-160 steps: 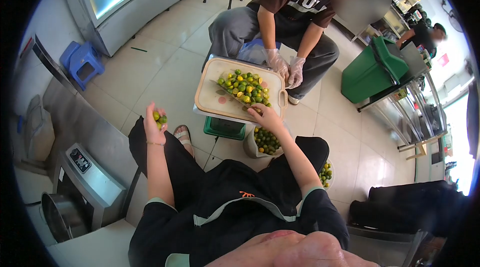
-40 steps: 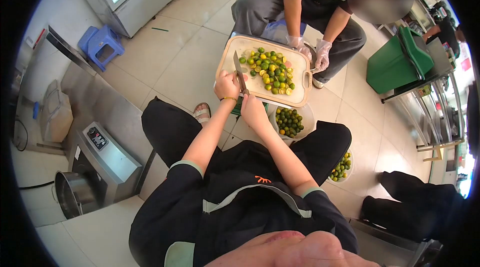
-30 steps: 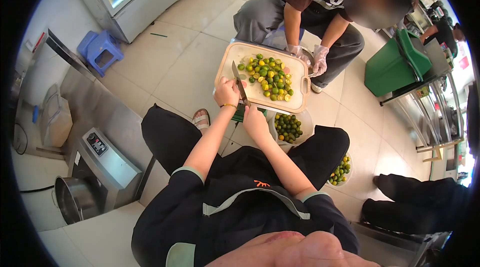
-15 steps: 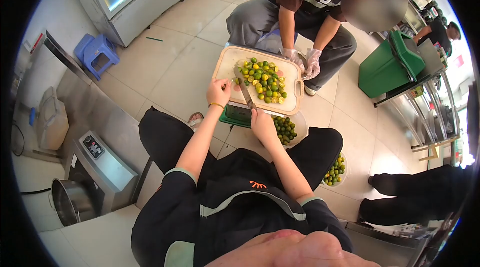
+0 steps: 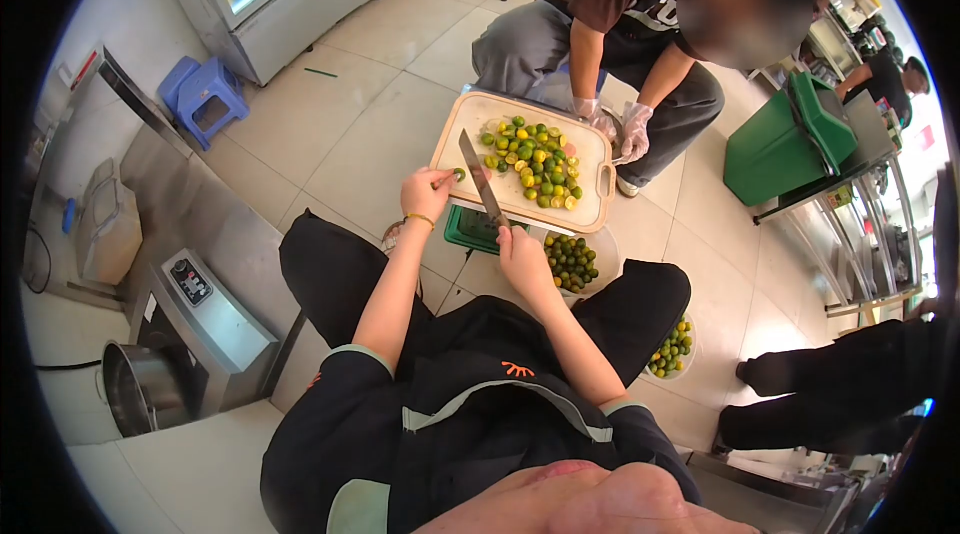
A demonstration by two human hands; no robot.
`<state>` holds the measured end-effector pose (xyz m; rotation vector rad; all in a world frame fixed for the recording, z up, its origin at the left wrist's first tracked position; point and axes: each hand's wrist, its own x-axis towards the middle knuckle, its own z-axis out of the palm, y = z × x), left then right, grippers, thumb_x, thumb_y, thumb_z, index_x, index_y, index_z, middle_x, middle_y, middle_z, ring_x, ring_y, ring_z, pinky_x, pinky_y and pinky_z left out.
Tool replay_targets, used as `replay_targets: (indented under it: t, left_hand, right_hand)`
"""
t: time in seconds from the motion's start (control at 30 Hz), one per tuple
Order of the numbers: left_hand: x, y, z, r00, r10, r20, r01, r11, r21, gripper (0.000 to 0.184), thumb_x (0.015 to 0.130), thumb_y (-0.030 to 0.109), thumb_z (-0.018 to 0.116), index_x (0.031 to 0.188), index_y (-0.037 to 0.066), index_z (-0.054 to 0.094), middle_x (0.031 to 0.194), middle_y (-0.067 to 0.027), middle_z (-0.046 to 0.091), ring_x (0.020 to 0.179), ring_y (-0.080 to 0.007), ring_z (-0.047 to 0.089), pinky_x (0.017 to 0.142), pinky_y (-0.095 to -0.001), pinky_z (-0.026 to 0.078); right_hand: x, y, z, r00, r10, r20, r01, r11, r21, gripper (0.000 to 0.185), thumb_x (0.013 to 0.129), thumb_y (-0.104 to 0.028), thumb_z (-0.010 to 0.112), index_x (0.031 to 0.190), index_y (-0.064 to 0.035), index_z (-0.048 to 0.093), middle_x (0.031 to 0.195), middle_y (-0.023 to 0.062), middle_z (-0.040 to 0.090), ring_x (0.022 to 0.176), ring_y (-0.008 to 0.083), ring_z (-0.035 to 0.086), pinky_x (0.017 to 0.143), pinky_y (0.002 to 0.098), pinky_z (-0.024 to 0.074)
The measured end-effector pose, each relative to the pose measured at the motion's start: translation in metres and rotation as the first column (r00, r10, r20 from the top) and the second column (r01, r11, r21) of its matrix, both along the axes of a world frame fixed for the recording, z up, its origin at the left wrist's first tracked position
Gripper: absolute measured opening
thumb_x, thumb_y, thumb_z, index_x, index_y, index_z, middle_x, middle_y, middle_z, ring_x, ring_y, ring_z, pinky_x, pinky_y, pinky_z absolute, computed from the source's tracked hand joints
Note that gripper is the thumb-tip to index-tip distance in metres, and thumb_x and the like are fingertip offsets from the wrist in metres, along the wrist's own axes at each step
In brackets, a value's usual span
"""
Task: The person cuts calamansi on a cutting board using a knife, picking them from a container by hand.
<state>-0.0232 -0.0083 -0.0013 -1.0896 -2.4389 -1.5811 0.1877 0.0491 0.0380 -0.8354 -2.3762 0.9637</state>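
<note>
A pale cutting board (image 5: 462, 124) lies before me, with a heap of small green-and-yellow citrus fruits (image 5: 540, 166), some halved, on it. At the board's left edge my left hand (image 5: 425, 196) pinches one small green citrus fruit (image 5: 459, 175) in its fingertips. My right hand (image 5: 520, 252) is closed around the handle of a knife (image 5: 482, 179). The blade points away from me, over the board, between the pinched fruit and the heap. Below the board's near edge stands a bowl of whole green citrus fruits (image 5: 571, 260).
A person in gloves (image 5: 634, 129) crouches across the board. Another tub of citrus fruits (image 5: 672, 349) stands by my right knee. A green bin (image 5: 785, 149) and metal shelf are at right; blue stools (image 5: 205, 102), a cooker (image 5: 205, 299) and a steel pot (image 5: 150, 389) at left.
The knife blade has shifted left and now stands apart from the heap. My left hand has moved slightly down, with a small fruit in its fingertips. The whole view has shifted a little.
</note>
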Motion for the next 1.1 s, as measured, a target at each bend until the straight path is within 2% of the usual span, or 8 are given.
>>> replay_targets:
  t: [0.13, 0.23, 0.33, 0.53, 0.73, 0.83, 0.93, 1.1]
  left_hand:
    - [0.000, 0.001, 0.000, 1.000, 0.027, 0.004, -0.027, 0.999, -0.027, 0.013, 0.076, 0.022, 0.072, 0.086, 0.013, 0.074, 0.066, -0.0079, 0.057, 0.058, -0.0248, 0.056, 0.053, -0.0354, 0.042]
    - [0.000, -0.001, 0.000, 0.999, 0.046, 0.001, -0.045, 0.998, -0.043, 0.013, 0.076, 0.022, 0.071, 0.085, 0.013, 0.074, 0.067, -0.0080, 0.056, 0.058, -0.0249, 0.056, 0.053, -0.0355, 0.042]
    - [-0.001, 0.002, -0.006, 0.998, 0.063, -0.003, -0.063, 0.998, -0.020, 0.012, 0.076, 0.021, 0.071, 0.085, 0.013, 0.074, 0.067, -0.0079, 0.056, 0.058, -0.0249, 0.056, 0.052, -0.0355, 0.042]
    - [0.005, 0.004, -0.009, 0.995, 0.093, 0.036, -0.092, 0.995, -0.030, 0.012, 0.076, 0.021, 0.071, 0.085, 0.014, 0.074, 0.066, -0.0075, 0.056, 0.057, -0.0247, 0.056, 0.052, -0.0357, 0.042]
    - [0.004, 0.008, -0.024, 0.992, 0.117, 0.040, -0.118, 0.993, 0.020, 0.013, 0.076, 0.022, 0.071, 0.085, 0.013, 0.074, 0.065, -0.0080, 0.056, 0.057, -0.0250, 0.056, 0.052, -0.0357, 0.042]
    - [0.006, 0.009, -0.020, 0.987, 0.141, 0.080, -0.143, 0.990, 0.020, 0.012, 0.076, 0.022, 0.071, 0.084, 0.013, 0.074, 0.066, -0.0082, 0.057, 0.057, -0.0256, 0.057, 0.052, -0.0360, 0.042]
    - [0.005, 0.010, -0.025, 0.983, 0.157, 0.092, -0.159, 0.987, 0.026, 0.012, 0.077, 0.023, 0.072, 0.084, 0.013, 0.074, 0.066, -0.0083, 0.057, 0.057, -0.0262, 0.056, 0.052, -0.0364, 0.042]
    - [0.005, 0.009, -0.024, 0.983, 0.175, 0.062, -0.175, 0.985, 0.000, 0.013, 0.077, 0.023, 0.072, 0.084, 0.013, 0.074, 0.067, -0.0081, 0.058, 0.057, -0.0261, 0.056, 0.052, -0.0362, 0.042]
  right_hand:
    - [-0.007, -0.006, 0.000, 0.993, -0.014, 0.115, 0.023, 0.997, -0.079, 0.034, 0.098, -0.025, 0.043, 0.084, 0.0037, 0.058, 0.075, 0.0240, 0.063, 0.073, 0.0431, 0.061, 0.066, 0.0478, 0.0486]
    - [-0.012, -0.006, 0.002, 0.989, -0.002, 0.146, 0.013, 0.997, -0.073, 0.034, 0.098, -0.024, 0.043, 0.083, 0.0036, 0.057, 0.074, 0.0239, 0.063, 0.073, 0.0430, 0.061, 0.067, 0.0484, 0.0486]
    - [-0.018, -0.003, -0.006, 0.999, 0.040, 0.023, -0.039, 0.999, -0.021, 0.036, 0.098, -0.025, 0.042, 0.080, 0.0045, 0.052, 0.066, 0.0300, 0.058, 0.066, 0.0480, 0.058, 0.060, 0.0544, 0.0462]
    - [-0.025, -0.008, -0.013, 0.999, 0.025, -0.019, -0.026, 0.999, -0.043, 0.036, 0.097, -0.024, 0.043, 0.079, 0.0048, 0.053, 0.066, 0.0311, 0.058, 0.066, 0.0482, 0.058, 0.060, 0.0538, 0.0466]
    - [-0.039, -0.005, -0.018, 1.000, -0.004, 0.028, 0.005, 0.998, -0.059, 0.040, 0.099, -0.024, 0.040, 0.077, 0.0047, 0.056, 0.070, 0.0248, 0.062, 0.070, 0.0439, 0.061, 0.065, 0.0493, 0.0486]
    - [-0.040, -0.014, -0.021, 0.999, -0.003, -0.047, -0.001, 0.996, -0.088, 0.038, 0.097, -0.024, 0.043, 0.076, 0.0064, 0.054, 0.068, 0.0321, 0.058, 0.069, 0.0494, 0.059, 0.062, 0.0535, 0.0475]
    - [-0.053, -0.012, -0.012, 0.999, -0.008, 0.041, 0.015, 0.985, -0.172, 0.039, 0.097, -0.024, 0.043, 0.076, 0.0063, 0.054, 0.069, 0.0327, 0.058, 0.070, 0.0492, 0.059, 0.063, 0.0534, 0.0480]
    - [-0.054, -0.016, -0.015, 0.998, -0.011, 0.068, 0.013, 1.000, -0.025, 0.040, 0.098, -0.024, 0.039, 0.078, 0.0068, 0.052, 0.063, 0.0295, 0.057, 0.063, 0.0468, 0.060, 0.058, 0.0503, 0.0490]
